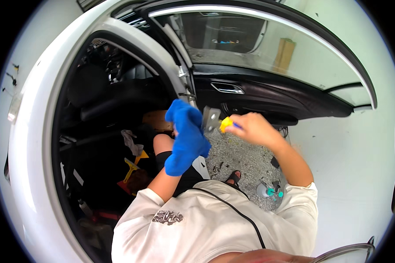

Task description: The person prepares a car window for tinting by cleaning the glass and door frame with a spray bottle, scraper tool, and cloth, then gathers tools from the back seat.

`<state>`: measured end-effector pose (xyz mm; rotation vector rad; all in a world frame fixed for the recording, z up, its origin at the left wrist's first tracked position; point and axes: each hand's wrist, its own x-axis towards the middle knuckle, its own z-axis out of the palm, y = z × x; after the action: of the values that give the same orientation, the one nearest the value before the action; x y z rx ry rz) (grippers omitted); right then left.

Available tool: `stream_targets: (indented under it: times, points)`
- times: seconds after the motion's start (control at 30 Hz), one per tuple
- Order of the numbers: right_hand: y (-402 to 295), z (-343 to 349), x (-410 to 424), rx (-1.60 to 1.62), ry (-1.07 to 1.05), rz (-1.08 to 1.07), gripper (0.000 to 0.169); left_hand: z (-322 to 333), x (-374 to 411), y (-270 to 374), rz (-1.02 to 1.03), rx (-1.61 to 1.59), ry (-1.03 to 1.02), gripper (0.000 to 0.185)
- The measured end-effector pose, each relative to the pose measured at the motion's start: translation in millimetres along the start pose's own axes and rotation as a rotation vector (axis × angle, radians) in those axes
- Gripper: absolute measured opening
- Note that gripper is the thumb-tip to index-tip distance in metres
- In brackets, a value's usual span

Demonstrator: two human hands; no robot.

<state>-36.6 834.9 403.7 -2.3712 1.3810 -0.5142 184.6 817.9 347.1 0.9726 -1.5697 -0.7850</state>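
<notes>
A blue cloth is draped over my left hand, which is mostly hidden beneath it. To the right of the cloth, my right hand grips a yellow-and-blue handle. Beside that handle is a translucent, plate-like part with light spots; its exact kind and its link to the handle are not clear. Both hands are in front of the open car door's inner panel, near the door opening.
A white car body frame curves along the left. Inside lie a grey rag and a yellow squeegee-like tool. A spray bottle with a green head is on the speckled floor, near my sandalled foot.
</notes>
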Motion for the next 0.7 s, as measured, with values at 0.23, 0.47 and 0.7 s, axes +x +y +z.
stream_targets:
  times: [0.23,0.47,0.7]
  points:
    - [17,69,-85,1.729,-0.408,0.602,0.046,73,12,-8,0.497,0.07,-0.305,0.018]
    - [41,80,-157,1.791,-0.218,0.767,0.037,56,31,-104,0.407,0.541,-0.204,0.024]
    - [123,-18,-114,1.763,0.431,0.91,0.028,-20,-11,-219,0.292,0.996,-0.595,0.034]
